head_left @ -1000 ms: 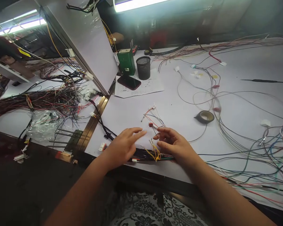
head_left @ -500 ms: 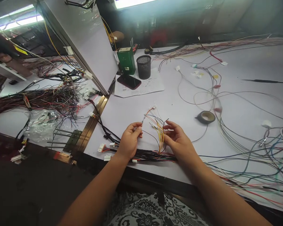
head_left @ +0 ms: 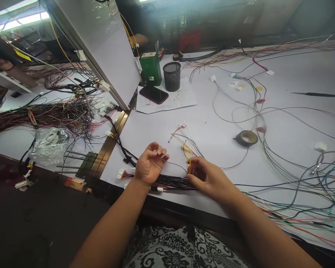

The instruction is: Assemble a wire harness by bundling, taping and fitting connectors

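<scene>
My left hand (head_left: pixel 150 163) is turned partly palm up, its fingers loosely curled. A thin black wire (head_left: pixel 177 164) runs to its lower fingertips, apparently held there. My right hand (head_left: pixel 205 174) pinches a small bunch of yellow wires (head_left: pixel 188 154) near their base, where they rise from a dark wire bundle (head_left: pixel 173 182). Beyond the hands, thin wires with metal terminals (head_left: pixel 171 137) lie fanned out on the table. A white connector (head_left: pixel 121 174) lies at the bundle's left end, beside my left wrist.
A black tape roll (head_left: pixel 245 138) lies right of my hands. Loose wires (head_left: pixel 296 178) spread over the right side. Farther back are a phone (head_left: pixel 154 94) on papers (head_left: pixel 181 102), a mesh cup (head_left: pixel 172 76) and a green box (head_left: pixel 150 69). A panel (head_left: pixel 100 48) stands at left.
My left hand has let go of the terminal-tipped wire and turned its palm up, drawing slightly left. My right hand has moved down and closed around the yellow wires.
</scene>
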Demonstrator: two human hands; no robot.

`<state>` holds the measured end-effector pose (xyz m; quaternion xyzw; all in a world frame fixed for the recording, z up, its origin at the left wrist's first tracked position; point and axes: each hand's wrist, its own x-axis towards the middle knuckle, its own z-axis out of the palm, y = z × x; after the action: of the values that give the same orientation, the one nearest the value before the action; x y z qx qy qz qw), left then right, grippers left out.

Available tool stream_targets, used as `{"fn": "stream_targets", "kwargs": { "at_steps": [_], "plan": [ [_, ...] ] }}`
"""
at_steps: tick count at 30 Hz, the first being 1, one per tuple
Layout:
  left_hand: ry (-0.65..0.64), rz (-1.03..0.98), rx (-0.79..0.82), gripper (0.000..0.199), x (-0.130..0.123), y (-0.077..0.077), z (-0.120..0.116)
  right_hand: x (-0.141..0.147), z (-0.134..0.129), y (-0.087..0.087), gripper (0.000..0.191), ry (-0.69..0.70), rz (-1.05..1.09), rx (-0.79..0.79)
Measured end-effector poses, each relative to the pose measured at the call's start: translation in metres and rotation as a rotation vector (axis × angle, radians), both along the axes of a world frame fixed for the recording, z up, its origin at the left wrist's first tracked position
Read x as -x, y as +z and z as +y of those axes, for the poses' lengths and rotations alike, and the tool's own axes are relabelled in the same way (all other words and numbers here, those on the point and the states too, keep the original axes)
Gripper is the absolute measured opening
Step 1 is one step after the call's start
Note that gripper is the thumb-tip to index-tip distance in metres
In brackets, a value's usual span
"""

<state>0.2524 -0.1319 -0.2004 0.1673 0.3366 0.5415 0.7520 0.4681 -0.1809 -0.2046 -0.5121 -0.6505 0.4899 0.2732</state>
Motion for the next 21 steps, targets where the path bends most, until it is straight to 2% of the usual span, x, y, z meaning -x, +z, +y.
{"fn": "stream_targets", "kwargs": {
  "at_steps": [3, 5, 7, 11, 13, 16, 21],
  "plan": [
    [-0.142, 0.020, 0.001, 0.016, 0.001, 0.001, -0.001, -0.003, 0.004, -0.002, 0.023, -0.043, 0.063, 0.107],
    [-0.205, 0.150, -0.014, 0.011, -0.002, -0.001, -0.003, -0.005, 0.006, -0.002, 0.024, -0.043, 0.156, 0.186],
    [-0.257, 0.373, -0.061, 0.016, -0.007, -0.002, -0.005, -0.007, 0.007, -0.001, 0.023, -0.031, 0.236, 0.232],
    [-0.506, 0.897, -0.352, 0.024, -0.020, 0.001, -0.012, -0.008, 0.006, 0.004, 0.023, -0.008, 0.267, 0.214],
    [-0.620, 1.049, -0.495, 0.027, -0.025, 0.005, -0.013, -0.010, 0.005, 0.005, 0.030, -0.005, 0.214, 0.186],
    [-0.676, 1.121, -0.567, 0.029, -0.028, 0.008, -0.013, -0.012, 0.005, 0.004, 0.040, -0.018, 0.121, 0.186],
    [-0.732, 1.069, -0.538, 0.026, -0.029, 0.006, -0.009, -0.012, 0.005, 0.001, 0.033, -0.029, 0.142, 0.187]
  ]
}}
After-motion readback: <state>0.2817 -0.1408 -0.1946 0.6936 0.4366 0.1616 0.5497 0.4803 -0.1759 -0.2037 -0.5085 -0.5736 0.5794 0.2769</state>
